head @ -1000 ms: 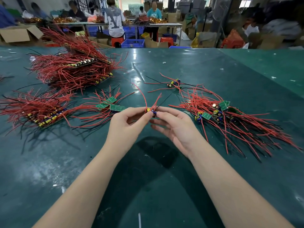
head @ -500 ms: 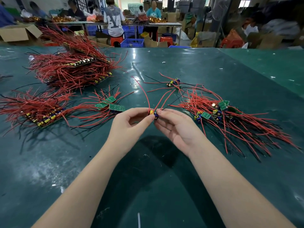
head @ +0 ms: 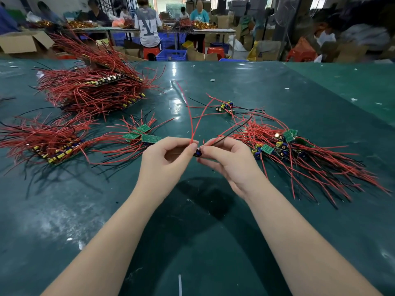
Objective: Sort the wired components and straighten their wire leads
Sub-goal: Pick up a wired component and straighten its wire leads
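Red wire leads (head: pixel 193 116) rise from a small blue-and-black wired component (head: pixel 197 152) held just above the middle of a dark green glossy table (head: pixel 213 242). Both hands meet there. The left hand (head: pixel 164 159) pinches the base of the red leads between thumb and fingers; the right hand (head: pixel 226 159) pinches the component's other side, where one red and one black lead (head: pixel 232 130) slant away to the right.

Compared with a second ago, the leads stand taller and spread further apart, with one long strand now reaching up toward the far edge. That suggests the straightening of this piece is under way, not finished: the strands still curve.

Sorted red-wired stacks (head: pixel 92 90) lie toward the far left corner and left edge; a loose unsorted tangle of red wires and green boards (head: pixel 299 152) lies toward the right edge, so much work remains.

Fingers hide most of the component. How many leads it carries cannot be told, and their tips blur against the tangle behind.
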Demonstrator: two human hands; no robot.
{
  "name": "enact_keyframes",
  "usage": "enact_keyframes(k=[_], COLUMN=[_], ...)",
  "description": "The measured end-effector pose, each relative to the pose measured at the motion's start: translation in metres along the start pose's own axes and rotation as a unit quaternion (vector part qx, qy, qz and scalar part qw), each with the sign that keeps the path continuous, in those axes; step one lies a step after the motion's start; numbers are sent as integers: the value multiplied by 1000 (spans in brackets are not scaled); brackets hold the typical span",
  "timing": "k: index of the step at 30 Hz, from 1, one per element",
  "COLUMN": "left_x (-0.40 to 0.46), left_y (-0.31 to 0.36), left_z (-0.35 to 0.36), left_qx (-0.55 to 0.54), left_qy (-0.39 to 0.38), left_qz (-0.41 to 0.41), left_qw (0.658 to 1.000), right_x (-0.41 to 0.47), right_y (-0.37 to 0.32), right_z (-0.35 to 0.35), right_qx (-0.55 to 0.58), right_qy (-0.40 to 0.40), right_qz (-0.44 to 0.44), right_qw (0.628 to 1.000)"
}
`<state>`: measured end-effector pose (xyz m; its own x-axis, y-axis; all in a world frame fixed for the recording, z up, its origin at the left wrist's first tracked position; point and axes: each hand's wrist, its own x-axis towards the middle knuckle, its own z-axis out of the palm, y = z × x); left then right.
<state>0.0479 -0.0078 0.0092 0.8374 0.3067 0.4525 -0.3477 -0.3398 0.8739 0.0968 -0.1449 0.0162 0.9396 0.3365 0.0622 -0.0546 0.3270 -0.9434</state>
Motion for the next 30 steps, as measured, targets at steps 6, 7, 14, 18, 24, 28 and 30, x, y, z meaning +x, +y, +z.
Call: enact_keyframes(k=[6, 7, 14, 18, 24, 28, 30], left_x=[4, 5, 11, 10, 5, 5, 5], left_y=[-1, -1, 3, 2, -2, -2, -2], left_z=[-4, -3, -4, -1, -4, -5, -4], left_qx=[-71, -121, -411, -353, -249, -252, -258], left_qy=[41, 44, 43, 8, -38, -38, -35], left_qz=[-73, -106, -299, -278, -265, -263, -260], left_qw=[994, 986, 860, 893, 931, 930, 930], right_x=[0, 0, -2, -2, -1, 0, 0], right_y=[3, 3, -1, 0, 5, 6, 7], right_z=[2, 2, 3, 2, 1, -2, -1], right_qx=[-14, 5, 89, -10, -90, -115, -95], right_qy=[7, 5, -13, -4, -11, 3, 10], right_qz=[-31, -25, 20, -12, -43, -51, -44], right_qw=[999, 1000, 996, 1000, 995, 992, 994])
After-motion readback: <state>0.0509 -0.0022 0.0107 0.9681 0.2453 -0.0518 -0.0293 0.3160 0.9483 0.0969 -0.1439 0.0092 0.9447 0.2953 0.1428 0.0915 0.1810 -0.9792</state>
